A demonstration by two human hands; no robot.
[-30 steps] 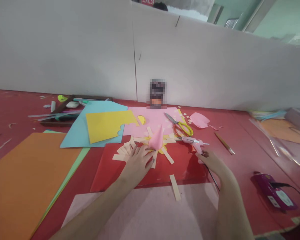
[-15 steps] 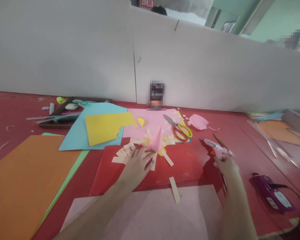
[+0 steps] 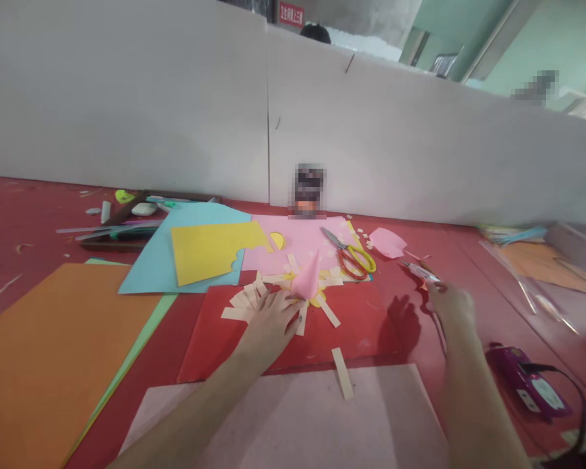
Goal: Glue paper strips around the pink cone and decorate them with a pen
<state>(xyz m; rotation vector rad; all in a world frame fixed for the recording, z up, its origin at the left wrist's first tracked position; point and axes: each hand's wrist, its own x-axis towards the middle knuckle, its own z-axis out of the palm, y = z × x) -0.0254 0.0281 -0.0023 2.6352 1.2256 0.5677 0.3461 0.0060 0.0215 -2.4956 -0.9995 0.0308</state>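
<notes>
My left hand [image 3: 276, 317] lies over cream paper strips [image 3: 244, 298], its fingers stretched out and apart. Its fingertips reach the base of a pink paper cone [image 3: 306, 280], which stands point up on yellow petal-shaped paper [image 3: 317, 299]. Cream strips fan out around the cone on a red board [image 3: 356, 329]. Off to the right, my right hand [image 3: 453, 311] is closed round the rear of a hot glue gun [image 3: 422, 272], its nozzle aimed away to the left. My fingers hide the gun's handle. A loose cream strip [image 3: 342, 373] lies in front of the board.
Scissors [image 3: 354, 258] lie behind the board, by a pink paper piece [image 3: 387, 241]. Yellow [image 3: 208, 251], blue [image 3: 151, 260] and orange sheets [image 3: 53, 345] spread leftward. A purple corded device [image 3: 530, 381] sits right. A white partition [image 3: 395, 143] stands behind.
My right hand has closed further over the glue gun, and the gun has turned somewhat. The view has shifted slightly. My left hand stays at the cone.
</notes>
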